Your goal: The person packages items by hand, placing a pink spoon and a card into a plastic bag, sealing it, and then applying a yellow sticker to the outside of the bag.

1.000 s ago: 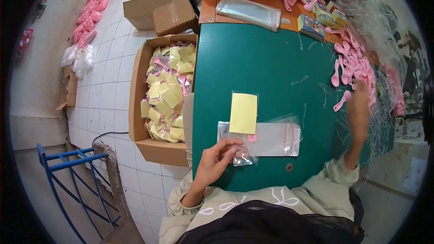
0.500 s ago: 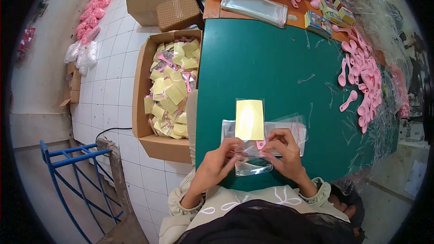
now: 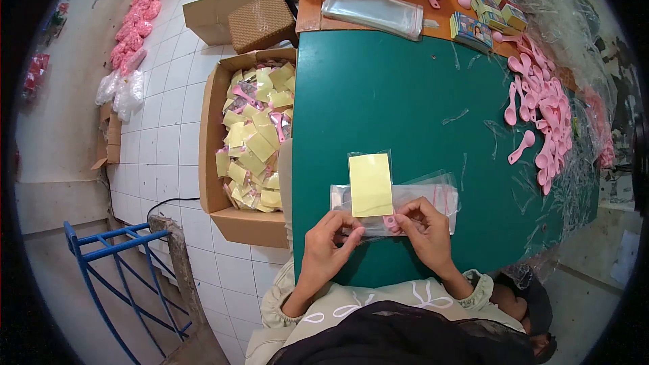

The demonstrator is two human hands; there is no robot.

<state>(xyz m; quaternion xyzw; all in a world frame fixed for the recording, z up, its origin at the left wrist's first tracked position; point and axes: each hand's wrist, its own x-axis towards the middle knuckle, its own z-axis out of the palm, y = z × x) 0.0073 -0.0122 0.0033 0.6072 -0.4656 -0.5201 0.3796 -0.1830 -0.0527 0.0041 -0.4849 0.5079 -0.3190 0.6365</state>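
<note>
A clear plastic bag [image 3: 370, 153] stands out over the green table, holding a yellow card [image 3: 371, 186] and a pink spoon [image 3: 391, 224], of which just the handle end shows below the card. At the bag's lower left corner, my left hand [image 3: 328, 245] is closed, thumb and fingers pinching the edge. My right hand [image 3: 427, 236] pinches the lower right side beside the spoon handle. Under the filled bag lie flat clear bags [image 3: 443, 201], partly covered by it and by my fingers.
Left of the green table [image 3: 392, 94], a cardboard box [image 3: 211, 155] holds many packed yellow cards and spoons. Loose pink spoons [image 3: 551, 115] pile at the right. Clear bags [image 3: 372, 12] and small card packs [image 3: 471, 32] lie at the back. A blue metal frame [image 3: 111, 250] stands lower left.
The bag's loose open end, which hung toward me below my hands, no longer shows there. Both hands stay at the bag's lower edge, and the card has shifted slightly toward me.
</note>
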